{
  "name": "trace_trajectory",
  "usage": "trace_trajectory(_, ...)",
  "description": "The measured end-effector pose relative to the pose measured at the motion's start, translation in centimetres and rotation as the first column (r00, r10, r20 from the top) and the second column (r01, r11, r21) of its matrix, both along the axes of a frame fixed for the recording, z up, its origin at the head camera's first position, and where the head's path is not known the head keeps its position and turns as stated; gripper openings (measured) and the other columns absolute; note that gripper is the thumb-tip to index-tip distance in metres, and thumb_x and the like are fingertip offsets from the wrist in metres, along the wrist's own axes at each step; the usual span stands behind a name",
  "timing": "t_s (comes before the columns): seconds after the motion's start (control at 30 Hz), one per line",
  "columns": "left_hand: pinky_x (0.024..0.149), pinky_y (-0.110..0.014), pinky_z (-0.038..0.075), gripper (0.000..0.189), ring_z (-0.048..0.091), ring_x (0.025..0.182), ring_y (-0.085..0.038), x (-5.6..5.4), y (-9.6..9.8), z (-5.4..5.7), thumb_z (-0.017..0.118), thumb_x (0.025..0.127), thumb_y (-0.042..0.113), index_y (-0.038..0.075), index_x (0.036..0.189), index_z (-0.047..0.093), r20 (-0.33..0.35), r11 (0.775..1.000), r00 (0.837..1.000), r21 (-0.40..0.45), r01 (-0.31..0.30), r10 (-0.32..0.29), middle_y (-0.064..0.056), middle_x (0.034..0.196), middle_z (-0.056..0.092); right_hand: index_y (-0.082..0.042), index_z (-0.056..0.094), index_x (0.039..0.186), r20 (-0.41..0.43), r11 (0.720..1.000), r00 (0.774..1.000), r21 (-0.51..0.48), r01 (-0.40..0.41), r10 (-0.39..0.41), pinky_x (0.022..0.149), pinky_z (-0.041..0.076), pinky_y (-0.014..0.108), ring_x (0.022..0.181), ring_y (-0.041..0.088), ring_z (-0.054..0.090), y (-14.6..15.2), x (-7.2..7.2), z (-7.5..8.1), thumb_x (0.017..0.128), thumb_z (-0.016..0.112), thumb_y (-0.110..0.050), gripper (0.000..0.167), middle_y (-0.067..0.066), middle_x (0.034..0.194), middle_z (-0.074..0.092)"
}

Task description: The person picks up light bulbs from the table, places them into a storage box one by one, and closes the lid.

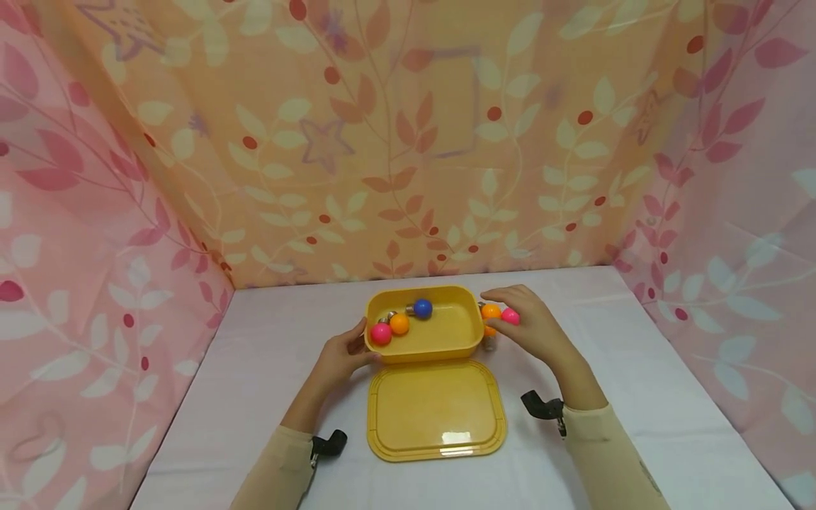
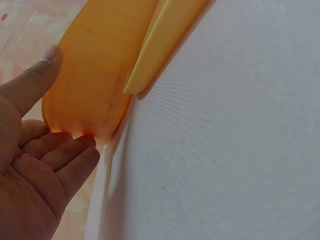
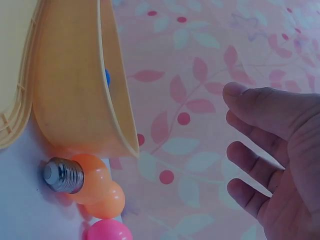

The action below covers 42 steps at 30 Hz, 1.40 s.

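A yellow plastic box (image 1: 446, 354) holds a blue light bulb (image 1: 423, 308), an orange one (image 1: 399, 324) and a pink one (image 1: 381, 333). My left hand (image 1: 341, 358) rests on the box's left end; in the left wrist view its fingertips touch the end wall and its thumb lies at the upper edge. Past the right end, my right hand (image 1: 532, 326) hovers with thumb and fingers spread, nothing between them. Beneath it are two orange bulbs (image 3: 95, 175) and a pink bulb (image 3: 110, 231), the nearest showing a metal screw base.
A yellow lid (image 1: 436, 411) lies flat in front of the box, right against its near side. White cloth covers the table (image 1: 255, 375). Patterned fabric walls (image 1: 382, 142) rise behind and on both sides. A small black wrist camera (image 1: 330, 443) sits at each sleeve.
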<state>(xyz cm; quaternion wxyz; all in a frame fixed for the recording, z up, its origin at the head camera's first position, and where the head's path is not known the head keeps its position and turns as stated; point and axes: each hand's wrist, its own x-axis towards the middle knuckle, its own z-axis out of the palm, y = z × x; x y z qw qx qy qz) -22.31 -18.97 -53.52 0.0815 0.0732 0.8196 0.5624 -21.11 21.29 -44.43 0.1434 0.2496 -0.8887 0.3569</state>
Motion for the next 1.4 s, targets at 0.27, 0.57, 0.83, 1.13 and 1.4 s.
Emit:
trace_trajectory(0.27, 0.102, -0.030, 0.053, 0.096, 0.055, 0.137, -0.024, 0.0, 0.1, -0.1, 0.089, 0.078, 0.036, 0.019, 0.158, 0.039, -0.003, 1.000, 1.000, -0.012, -0.011, 0.011, -0.003, 0.161, 0.043, -0.019, 0.069, 0.131, -0.003, 0.999, 0.999, 0.023, 0.041, -0.041, 0.110, 0.045, 0.056, 0.126, 0.025, 0.055, 1.4, -0.3, -0.5, 0.085, 0.085, -0.012, 0.049, 0.003, 0.134, 0.067)
trace_trajectory(0.57, 0.104, -0.031, 0.052, 0.093, 0.055, 0.137, -0.023, 0.1, 0.0, -0.1, 0.088, 0.081, 0.032, 0.020, 0.159, 0.039, 0.002, 1.000, 1.000, -0.017, -0.008, 0.008, -0.002, 0.161, 0.043, -0.018, 0.068, 0.134, 0.045, 0.993, 0.992, 0.001, 0.116, -0.116, 0.109, 0.045, 0.061, 0.129, 0.029, 0.052, 3.6, -0.8, -1.5, 0.086, 0.084, -0.015, 0.050, 0.006, 0.135, 0.065)
trace_trajectory(0.83, 0.104, -0.031, 0.052, 0.096, 0.055, 0.138, -0.022, 0.1, 0.1, 0.2, 0.089, 0.078, 0.038, 0.021, 0.158, 0.039, 0.001, 1.000, 1.000, -0.022, -0.003, 0.003, -0.001, 0.161, 0.042, -0.020, 0.067, 0.135, 0.148, 0.975, 0.966, -0.031, 0.220, -0.213, 0.104, 0.048, 0.061, 0.121, 0.030, 0.056, 5.9, -1.7, -3.5, 0.087, 0.084, -0.028, 0.051, 0.006, 0.134, 0.065)
trace_trajectory(1.13, 0.104, -0.031, 0.052, 0.093, 0.056, 0.137, -0.022, 0.1, 0.0, 0.0, 0.089, 0.080, 0.034, 0.022, 0.158, 0.039, 0.010, 1.000, 1.000, -0.027, -0.011, 0.012, -0.001, 0.160, 0.044, -0.013, 0.066, 0.136, 0.218, 0.949, 0.947, -0.161, 0.272, -0.234, 0.099, 0.048, 0.049, 0.116, 0.029, 0.057, 7.6, -2.9, -7.4, 0.093, 0.079, -0.019, 0.046, 0.012, 0.131, 0.068)
trace_trajectory(1.4, 0.105, -0.033, 0.051, 0.093, 0.055, 0.137, -0.023, -0.1, 0.0, 0.0, 0.089, 0.080, 0.033, 0.021, 0.158, 0.039, 0.000, 1.000, 1.000, -0.025, -0.004, 0.004, -0.002, 0.160, 0.044, -0.021, 0.060, 0.142, 0.411, 0.938, 0.879, -0.131, 0.320, -0.242, 0.098, 0.049, 0.042, 0.117, 0.031, 0.056, 8.5, -3.4, -9.6, 0.094, 0.076, -0.032, 0.051, 0.011, 0.137, 0.063)
